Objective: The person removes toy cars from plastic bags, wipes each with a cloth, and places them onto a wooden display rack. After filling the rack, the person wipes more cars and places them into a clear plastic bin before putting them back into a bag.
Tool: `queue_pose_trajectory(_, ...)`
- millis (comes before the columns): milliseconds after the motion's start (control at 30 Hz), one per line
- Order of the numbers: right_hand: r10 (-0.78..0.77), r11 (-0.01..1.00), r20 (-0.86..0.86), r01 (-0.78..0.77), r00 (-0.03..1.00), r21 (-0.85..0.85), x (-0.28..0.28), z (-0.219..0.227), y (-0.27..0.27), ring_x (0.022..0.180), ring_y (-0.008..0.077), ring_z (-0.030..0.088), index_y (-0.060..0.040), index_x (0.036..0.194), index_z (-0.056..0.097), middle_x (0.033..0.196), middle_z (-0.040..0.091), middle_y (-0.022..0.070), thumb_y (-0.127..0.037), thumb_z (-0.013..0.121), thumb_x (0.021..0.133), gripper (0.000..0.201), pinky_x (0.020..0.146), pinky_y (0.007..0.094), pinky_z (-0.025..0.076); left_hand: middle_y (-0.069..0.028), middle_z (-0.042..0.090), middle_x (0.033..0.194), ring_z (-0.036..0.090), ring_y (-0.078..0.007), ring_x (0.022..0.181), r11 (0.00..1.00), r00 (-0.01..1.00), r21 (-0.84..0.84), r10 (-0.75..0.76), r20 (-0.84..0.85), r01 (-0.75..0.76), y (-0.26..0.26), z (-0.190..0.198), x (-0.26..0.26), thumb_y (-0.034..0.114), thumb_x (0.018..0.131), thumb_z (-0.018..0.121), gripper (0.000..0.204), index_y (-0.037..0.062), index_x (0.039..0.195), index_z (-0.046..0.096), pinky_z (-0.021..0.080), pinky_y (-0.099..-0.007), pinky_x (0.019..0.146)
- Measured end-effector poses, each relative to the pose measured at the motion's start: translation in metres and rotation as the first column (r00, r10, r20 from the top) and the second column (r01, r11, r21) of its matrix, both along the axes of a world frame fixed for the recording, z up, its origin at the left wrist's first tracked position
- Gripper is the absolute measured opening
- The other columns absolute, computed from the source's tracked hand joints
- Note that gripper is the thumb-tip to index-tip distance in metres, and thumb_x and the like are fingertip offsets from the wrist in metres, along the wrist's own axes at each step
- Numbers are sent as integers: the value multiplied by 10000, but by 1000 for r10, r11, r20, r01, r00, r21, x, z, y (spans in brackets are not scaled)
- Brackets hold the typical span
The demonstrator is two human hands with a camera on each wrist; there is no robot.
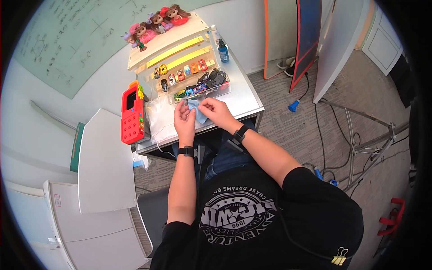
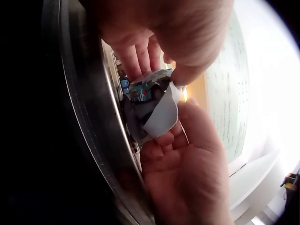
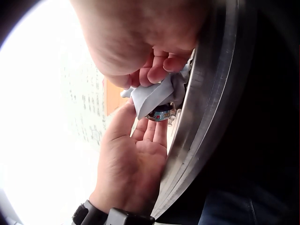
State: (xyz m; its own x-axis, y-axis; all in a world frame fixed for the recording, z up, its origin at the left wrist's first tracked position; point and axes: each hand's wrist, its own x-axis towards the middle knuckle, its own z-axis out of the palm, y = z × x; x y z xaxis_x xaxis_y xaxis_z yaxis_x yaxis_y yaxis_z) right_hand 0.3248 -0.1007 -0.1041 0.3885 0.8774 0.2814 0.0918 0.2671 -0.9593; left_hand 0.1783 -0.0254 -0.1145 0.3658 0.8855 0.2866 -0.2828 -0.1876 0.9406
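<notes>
Over the near edge of the table, my left hand [image 1: 184, 120] holds a small light-blue toy car [image 2: 144, 92] between thumb and fingers. The car has dark wheels and a patterned body, and part of it is hidden by the cloth. My right hand [image 1: 217, 112] pinches a pale blue-grey cloth [image 1: 198, 115], which is folded against the car. In the left wrist view the cloth [image 2: 163, 114] covers one side of the car. From the right wrist view, the car [image 3: 161, 114] shows below the cloth's folded edge, with the left fingers behind it.
A clear plastic bin [image 1: 219, 94] of toy vehicles stands just beyond the hands. Behind it, several toy cars [image 1: 180, 74] line a stepped rack with yellow strips [image 1: 182, 59]. A red toy case [image 1: 132, 118] is at left, a blue bottle [image 1: 223, 52] at right. Dolls [image 1: 158, 22] sit on top.
</notes>
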Motion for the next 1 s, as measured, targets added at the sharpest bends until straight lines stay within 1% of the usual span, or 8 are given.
queue_pose_trajectory(167, 1, 1000, 28, -2, 1000, 25, 0, 4, 3, 769, 118, 643, -4, 1165, 705, 914, 679, 57, -210, 746, 962, 291, 739, 276, 550, -129, 633, 1220, 651, -165, 1082, 997, 995, 73, 26, -95, -19, 1, -4, 3, -15, 937, 728, 620, -7, 1495, 457, 560, -285, 919)
queue_pose_trajectory(267, -9, 1000, 78, 10, 997, -12, 2, 2, 5, 817, 129, 649, -9, 1192, 710, 989, 673, 75, -247, 746, 958, 336, 760, 285, 551, -131, 640, 1228, 648, -163, 1097, 996, 996, 83, -24, -82, 31, 0, -3, 3, -20, 935, 719, 618, -9, 1495, 458, 570, -287, 889)
queue_pose_trajectory(333, -20, 1000, 212, 21, 977, -6, 4, 1, 6, 884, 159, 663, -14, 1223, 710, 1074, 670, 105, -276, 753, 945, 385, 791, 303, 552, -123, 645, 1227, 646, -159, 1105, 995, 995, 91, -28, -97, 36, 2, -5, 3, -19, 929, 718, 628, -11, 1500, 455, 576, -281, 863)
queue_pose_trajectory(567, -42, 999, 273, 42, 961, 6, 5, -1, 5, 949, 212, 689, -19, 1242, 704, 1139, 684, 148, -270, 759, 933, 401, 829, 326, 561, -138, 630, 1248, 642, -172, 1116, 994, 986, 88, -48, -163, 62, 2, -8, 3, 12, 934, 731, 662, -24, 1518, 421, 583, -285, 882)
queue_pose_trajectory(633, -10, 1000, 89, 12, 996, -14, 4, -1, 5, 984, 195, 697, -7, 1247, 672, 1171, 692, 142, -204, 759, 927, 385, 871, 319, 567, -137, 628, 1241, 640, -165, 1105, 993, 976, 115, 9, -218, 17, 0, -10, 4, 17, 936, 733, 647, -33, 1504, 428, 579, -274, 874)
queue_pose_trajectory(733, 43, 999, -79, -40, 996, 37, 6, -4, 7, 1014, 171, 697, 4, 1235, 635, 1174, 700, 122, -113, 728, 923, 346, 905, 309, 569, -134, 628, 1236, 634, -164, 1094, 998, 970, 69, 23, -242, -6, -8, 4, 5, 14, 935, 735, 601, -45, 1461, 452, 574, -278, 888)
queue_pose_trajectory(833, 72, 994, -128, -60, 989, 96, 10, -13, 11, 1004, 144, 688, 8, 1211, 616, 1131, 701, 87, -57, 684, 925, 302, 900, 290, 567, -127, 628, 1231, 624, -160, 1090, 998, 984, 60, 16, -176, -6, -4, 0, 5, 8, 935, 734, 510, -42, 1381, 492, 563, -282, 904)
queue_pose_trajectory(1000, 63, 996, -138, -53, 988, 78, 15, -20, 16, 953, 120, 667, 1, 1207, 627, 1094, 686, 58, -29, 651, 936, 274, 868, 273, 559, -111, 626, 1204, 610, -149, 1077, 998, 981, 58, -8, -196, 20, -4, -1, 5, -10, 929, 724, 416, -24, 1293, 523, 551, -272, 882)
